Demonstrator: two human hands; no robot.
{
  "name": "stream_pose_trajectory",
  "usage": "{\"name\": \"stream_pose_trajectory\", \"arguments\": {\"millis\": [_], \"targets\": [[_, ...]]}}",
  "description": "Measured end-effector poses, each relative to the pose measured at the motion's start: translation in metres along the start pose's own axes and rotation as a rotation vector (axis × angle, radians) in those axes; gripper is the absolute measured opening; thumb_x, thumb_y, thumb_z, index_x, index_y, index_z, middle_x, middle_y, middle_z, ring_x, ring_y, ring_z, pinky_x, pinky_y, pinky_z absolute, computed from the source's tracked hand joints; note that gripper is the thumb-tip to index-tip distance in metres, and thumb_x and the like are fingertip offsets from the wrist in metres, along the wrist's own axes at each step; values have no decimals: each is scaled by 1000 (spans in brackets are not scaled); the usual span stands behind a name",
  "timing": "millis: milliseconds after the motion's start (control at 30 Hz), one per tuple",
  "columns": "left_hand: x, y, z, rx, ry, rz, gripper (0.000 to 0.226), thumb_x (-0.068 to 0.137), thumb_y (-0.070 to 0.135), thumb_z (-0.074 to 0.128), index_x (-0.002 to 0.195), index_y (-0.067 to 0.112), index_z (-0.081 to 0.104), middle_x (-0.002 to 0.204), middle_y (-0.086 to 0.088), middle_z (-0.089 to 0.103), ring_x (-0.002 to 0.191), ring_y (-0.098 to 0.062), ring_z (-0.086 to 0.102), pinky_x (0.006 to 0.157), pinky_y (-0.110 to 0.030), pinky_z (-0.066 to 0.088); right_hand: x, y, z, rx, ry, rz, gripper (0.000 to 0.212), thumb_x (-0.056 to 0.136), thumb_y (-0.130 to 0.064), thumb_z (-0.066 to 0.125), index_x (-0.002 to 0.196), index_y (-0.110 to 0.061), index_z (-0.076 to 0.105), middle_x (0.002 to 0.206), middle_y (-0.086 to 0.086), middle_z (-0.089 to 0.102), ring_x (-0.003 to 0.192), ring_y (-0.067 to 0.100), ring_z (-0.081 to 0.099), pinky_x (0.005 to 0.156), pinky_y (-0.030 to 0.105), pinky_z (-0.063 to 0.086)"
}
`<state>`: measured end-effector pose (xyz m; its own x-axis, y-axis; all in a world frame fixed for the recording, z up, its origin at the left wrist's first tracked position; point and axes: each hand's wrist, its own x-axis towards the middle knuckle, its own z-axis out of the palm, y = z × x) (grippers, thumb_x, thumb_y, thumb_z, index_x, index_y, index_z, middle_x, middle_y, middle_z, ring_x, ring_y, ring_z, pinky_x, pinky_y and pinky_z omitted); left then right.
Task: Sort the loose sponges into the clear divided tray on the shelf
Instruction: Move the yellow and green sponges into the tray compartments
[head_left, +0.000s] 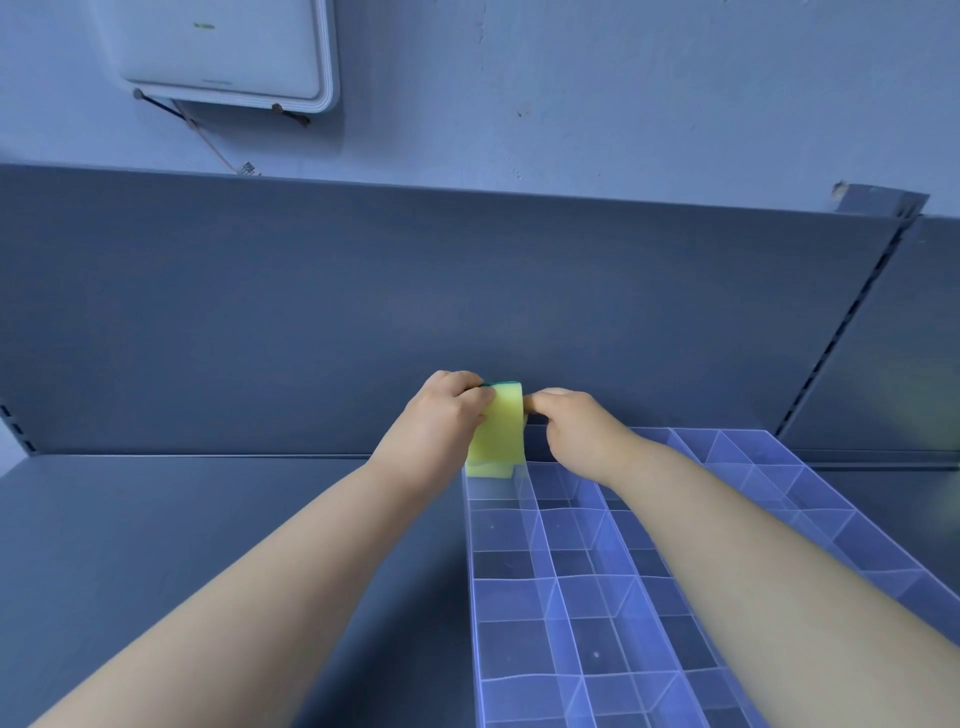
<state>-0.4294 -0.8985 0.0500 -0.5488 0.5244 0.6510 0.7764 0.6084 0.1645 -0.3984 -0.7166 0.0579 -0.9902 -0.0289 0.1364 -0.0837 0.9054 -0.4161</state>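
A yellow sponge (503, 423) with a green scouring edge stands upright at the far left corner of the clear divided tray (524, 587). My left hand (441, 415) grips its upper left edge. My right hand (569, 421) touches the sponge's right side with its fingertips; the fingers are curled. A second yellow piece (485, 468) shows just below the sponge inside the far left compartment; I cannot tell whether it is another sponge. The other compartments in view hold nothing.
The tray lies on a dark grey shelf (208, 519) with a grey back panel (363, 312). A slotted upright (852, 317) runs at the right. A white box (223, 47) hangs on the wall above.
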Motion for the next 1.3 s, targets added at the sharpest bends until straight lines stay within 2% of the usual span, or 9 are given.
{"name": "stream_pose_trajectory", "arguments": {"millis": [100,300,467,600,733,867,933,1100,1300], "targets": [[0,-2,2,24,-9,36,30,59,-15,73,85,-1,70,85,-14,67,71,-33,62,57,-33,54,1,3,1,-12,-17,-11,61,80,15,28,121,-19,58,126,-2,52,108,23,51,91,35,47],[0,-12,5,53,-65,-6,31,58,-18,71,84,-2,66,90,-14,64,75,-35,60,57,-37,54,3,3,2,10,-30,-15,57,83,12,29,121,-19,59,128,-1,51,111,24,50,95,35,45],[-1,-10,4,69,-15,12,35,57,-16,74,89,-4,66,91,-16,64,77,-35,61,58,-34,54,4,-1,-1,10,-48,-3,38,95,-6,32,120,-14,59,123,1,54,109,21,51,91,27,43],[2,-9,8,40,-50,66,30,59,-14,74,85,-1,69,87,-13,66,71,-34,61,56,-34,54,5,-3,-1,-6,-56,11,32,94,-5,31,113,-11,56,108,2,54,98,22,50,79,27,41],[4,-8,7,24,-107,169,18,66,-6,72,80,5,70,79,-7,68,64,-29,61,53,-32,54,7,-3,-2,20,-64,30,48,91,-1,29,130,-23,46,123,1,51,102,20,49,82,27,42],[-1,-9,15,62,-102,152,26,62,-4,78,82,11,71,87,0,72,66,-24,64,45,-29,53,6,-9,-2,20,-74,-25,50,87,4,32,125,-21,53,121,2,53,108,21,49,90,31,43],[-6,-10,20,123,-139,136,32,54,-3,82,77,15,69,80,4,71,64,-22,64,42,-27,51,5,-10,0,-1,-75,-40,52,87,7,31,127,-18,52,125,1,50,110,20,48,92,29,41],[-19,-15,24,147,-182,156,47,47,-3,85,92,10,74,95,-2,73,84,-21,70,63,-29,57,1,-11,6,-58,-68,-72,53,86,10,32,129,-14,51,131,3,46,115,22,47,98,31,39],[-19,-11,22,174,-176,143,45,57,4,84,100,12,72,97,-3,72,85,-24,69,64,-30,56,-3,-12,11,-119,-40,-87,56,84,8,33,127,-23,52,127,0,48,113,23,47,95,38,42]]}}
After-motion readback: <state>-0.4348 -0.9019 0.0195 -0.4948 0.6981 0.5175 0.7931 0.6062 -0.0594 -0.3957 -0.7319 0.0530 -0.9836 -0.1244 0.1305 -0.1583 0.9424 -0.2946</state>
